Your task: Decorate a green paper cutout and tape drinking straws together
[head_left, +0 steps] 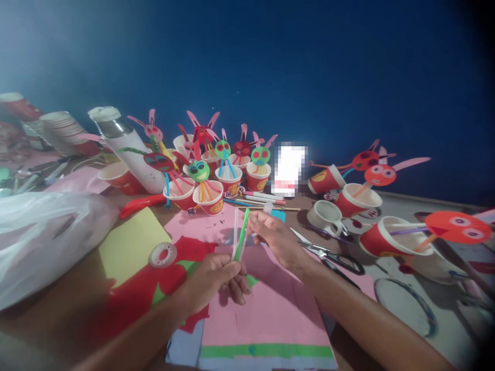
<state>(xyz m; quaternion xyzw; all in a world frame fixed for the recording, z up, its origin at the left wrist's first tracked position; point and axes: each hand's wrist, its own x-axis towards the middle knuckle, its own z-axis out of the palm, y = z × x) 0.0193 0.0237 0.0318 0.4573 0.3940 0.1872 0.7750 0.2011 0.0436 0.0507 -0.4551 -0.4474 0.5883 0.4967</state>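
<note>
Over pink paper sheets point(266, 309), my left hand point(226, 275) is closed around the lower ends of a small bunch of thin straws. A green straw point(242, 234) and a whitish straw point(235, 232) stick up from its fingers, slightly apart at the top. My right hand point(266, 232) is closed beside their upper part, its fingertips pinching at the straws' right side. Exactly which straw it grips is partly hidden by the fingers. Red paper point(135, 299) with cut edges lies left of my left hand, with a tape roll point(163, 254) on it.
Paper cups point(209, 198) with paper-faced straw figures line the back. More figure cups point(358, 198), a white mug point(325, 216) and open scissors point(328, 252) are at right. A plastic bag point(50, 242) and yellow paper point(133, 245) lie left. A bright pixelated rectangle point(289, 167) stands behind.
</note>
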